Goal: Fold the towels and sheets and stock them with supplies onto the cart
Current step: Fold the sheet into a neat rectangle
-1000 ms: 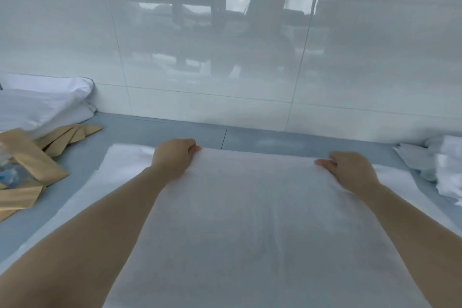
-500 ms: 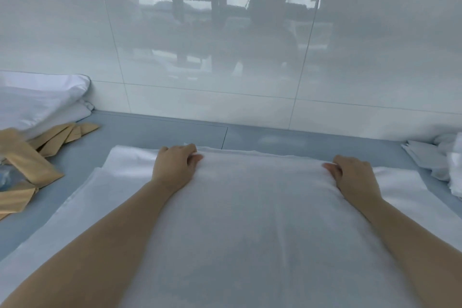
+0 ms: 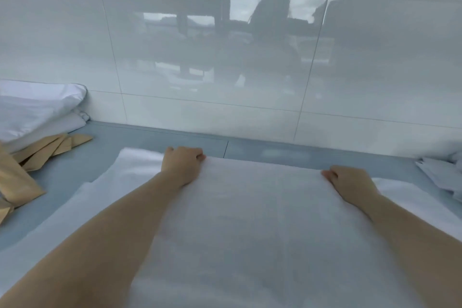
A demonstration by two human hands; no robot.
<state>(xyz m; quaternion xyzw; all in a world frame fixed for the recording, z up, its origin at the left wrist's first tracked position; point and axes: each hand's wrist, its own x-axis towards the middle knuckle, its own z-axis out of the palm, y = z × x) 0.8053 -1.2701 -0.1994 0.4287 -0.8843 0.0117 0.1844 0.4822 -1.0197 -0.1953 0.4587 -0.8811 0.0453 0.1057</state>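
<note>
My fingertips on both hands were out of sight: the left hand (image 3: 183, 165) and the right hand (image 3: 350, 184) curled over the far edge of the white towel (image 3: 250, 220), so I could not tell how far they tucked under. The towel's near part ran off the bottom edge. The tan paper packets (image 3: 27, 162) and folded white linens (image 3: 32, 110) were cut off at the left, and the crumpled white things (image 3: 442, 175) at the right were cropped beyond telling.
</note>
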